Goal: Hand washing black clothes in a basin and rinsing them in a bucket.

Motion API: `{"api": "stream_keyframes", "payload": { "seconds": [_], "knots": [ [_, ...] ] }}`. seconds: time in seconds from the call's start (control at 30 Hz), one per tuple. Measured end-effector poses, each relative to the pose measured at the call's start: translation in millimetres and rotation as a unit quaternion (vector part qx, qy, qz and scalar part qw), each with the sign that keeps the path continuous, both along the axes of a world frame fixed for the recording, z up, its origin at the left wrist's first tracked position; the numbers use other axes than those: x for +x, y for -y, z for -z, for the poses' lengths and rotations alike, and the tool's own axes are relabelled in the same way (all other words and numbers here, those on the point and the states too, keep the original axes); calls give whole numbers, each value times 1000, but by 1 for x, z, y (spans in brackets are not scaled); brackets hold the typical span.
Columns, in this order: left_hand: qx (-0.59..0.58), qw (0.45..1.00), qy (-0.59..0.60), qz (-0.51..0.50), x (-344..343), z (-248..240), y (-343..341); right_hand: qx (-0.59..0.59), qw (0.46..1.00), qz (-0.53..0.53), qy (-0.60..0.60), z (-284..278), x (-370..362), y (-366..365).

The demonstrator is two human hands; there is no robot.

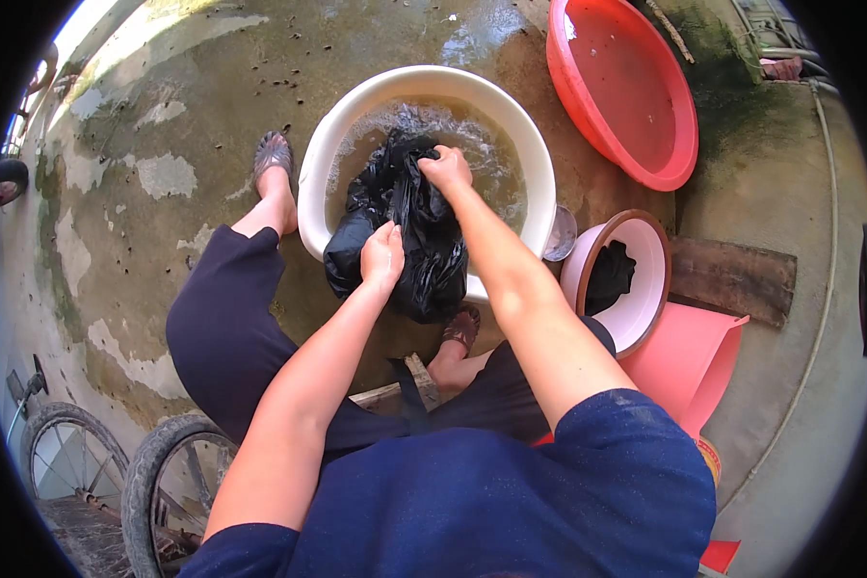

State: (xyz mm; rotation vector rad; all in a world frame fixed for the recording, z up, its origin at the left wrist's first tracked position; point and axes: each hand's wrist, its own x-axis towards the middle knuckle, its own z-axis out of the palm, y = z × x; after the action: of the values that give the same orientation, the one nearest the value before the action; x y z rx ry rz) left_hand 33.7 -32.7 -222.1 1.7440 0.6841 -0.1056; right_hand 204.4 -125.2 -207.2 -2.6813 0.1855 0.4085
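Note:
A wet, shiny black garment is bunched between my hands, partly over the murky water of a large white basin and partly draped over its near rim. My left hand is closed on the cloth at the near side. Farther off, over the water, my right hand grips another fold of it. Foam and ripples show on the water around the cloth. What kind of garment it is, I cannot make out.
A red basin with water stands at the far right. Nearer are a small metal bowl, a brown-rimmed basin holding dark cloth, a wooden board and a pink container. Spoked wheels stand at the near left.

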Motion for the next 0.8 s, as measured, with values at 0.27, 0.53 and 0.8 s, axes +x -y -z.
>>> {"api": "stream_keyframes", "payload": {
  "seconds": [0.27, 0.53, 0.8],
  "knots": [
    [-115, 992, 15, -52, -13, 11, -16, 277, 839, -460, 90, -113, -108, 17],
    [-11, 999, -43, 0, -5, -9, -9, 91, 938, -97, 321, -3, -89, -11],
    [-158, 986, -6, -59, 13, -20, -17, 317, 901, 293, 42, -24, 37, 36]
  ]
}}
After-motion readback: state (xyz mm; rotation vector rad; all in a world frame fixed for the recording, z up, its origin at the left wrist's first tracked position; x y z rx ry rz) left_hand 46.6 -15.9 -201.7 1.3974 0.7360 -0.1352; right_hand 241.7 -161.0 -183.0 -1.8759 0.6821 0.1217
